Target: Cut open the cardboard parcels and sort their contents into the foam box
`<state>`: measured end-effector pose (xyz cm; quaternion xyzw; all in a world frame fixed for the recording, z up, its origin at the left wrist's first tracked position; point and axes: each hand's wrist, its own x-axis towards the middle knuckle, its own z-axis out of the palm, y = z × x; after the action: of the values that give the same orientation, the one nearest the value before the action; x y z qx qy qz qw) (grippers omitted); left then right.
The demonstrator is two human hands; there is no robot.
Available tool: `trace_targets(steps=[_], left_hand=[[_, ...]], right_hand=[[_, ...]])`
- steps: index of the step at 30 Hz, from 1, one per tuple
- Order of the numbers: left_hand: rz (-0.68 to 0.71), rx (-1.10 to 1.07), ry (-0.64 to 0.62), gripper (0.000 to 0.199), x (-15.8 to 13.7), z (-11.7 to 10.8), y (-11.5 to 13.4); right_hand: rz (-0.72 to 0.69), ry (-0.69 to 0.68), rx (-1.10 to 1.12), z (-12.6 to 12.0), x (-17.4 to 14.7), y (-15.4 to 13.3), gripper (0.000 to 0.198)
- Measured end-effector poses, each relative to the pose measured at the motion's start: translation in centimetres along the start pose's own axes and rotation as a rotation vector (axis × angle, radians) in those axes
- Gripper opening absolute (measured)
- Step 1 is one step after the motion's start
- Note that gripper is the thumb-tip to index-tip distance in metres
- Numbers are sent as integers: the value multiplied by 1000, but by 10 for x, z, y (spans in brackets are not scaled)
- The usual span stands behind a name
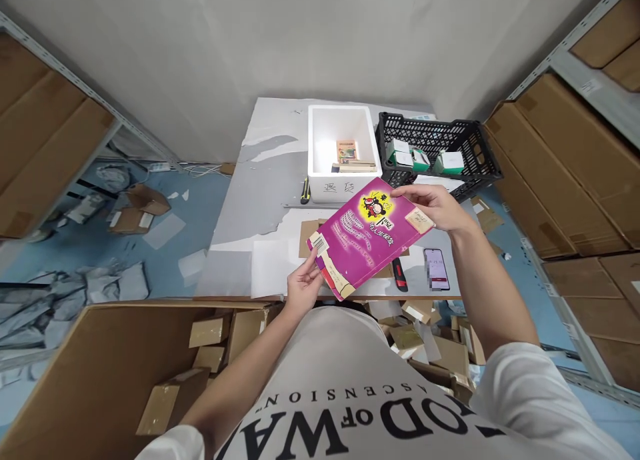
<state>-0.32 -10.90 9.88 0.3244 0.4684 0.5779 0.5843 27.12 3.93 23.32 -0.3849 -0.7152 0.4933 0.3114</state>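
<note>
A magenta book (350, 247) with a cartoon figure on a yellow patch and a barcode label is held tilted above the table. My left hand (304, 283) grips its lower left corner by the barcode. At the upper right edge, my right hand (434, 205) pinches the book between thumb and fingers. Beneath the book lies a piece of brown cardboard (308, 239), mostly covered. A red and black box cutter (399, 275) rests just to its right, and a phone (437, 271) with a lit screen lies farther right.
Behind the book stands a white foam box (318, 147) with several books (347, 152) inside. Beside it, a black plastic crate (440, 128) holds green-and-white boxes (450, 163). A yellow and black cutter (305, 190) lies left. A large carton (115, 353) with small boxes sits front left.
</note>
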Motion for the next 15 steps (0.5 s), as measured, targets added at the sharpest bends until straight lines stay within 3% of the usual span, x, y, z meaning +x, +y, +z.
trace_targets(steps=[4, 8, 11, 15], left_hand=[[62, 114, -25, 58, 8, -1, 10], [55, 239, -169, 41, 8, -4, 15], [5, 316, -191, 21, 4, -3, 9], [-127, 200, -234, 29, -2, 3, -6]], right_hand=[[-194, 70, -191, -1, 7, -33, 29], [-314, 114, -389, 2, 16, -62, 25], [-239, 77, -410, 12, 23, -59, 28], [-87, 104, -411, 29, 35, -21, 32]])
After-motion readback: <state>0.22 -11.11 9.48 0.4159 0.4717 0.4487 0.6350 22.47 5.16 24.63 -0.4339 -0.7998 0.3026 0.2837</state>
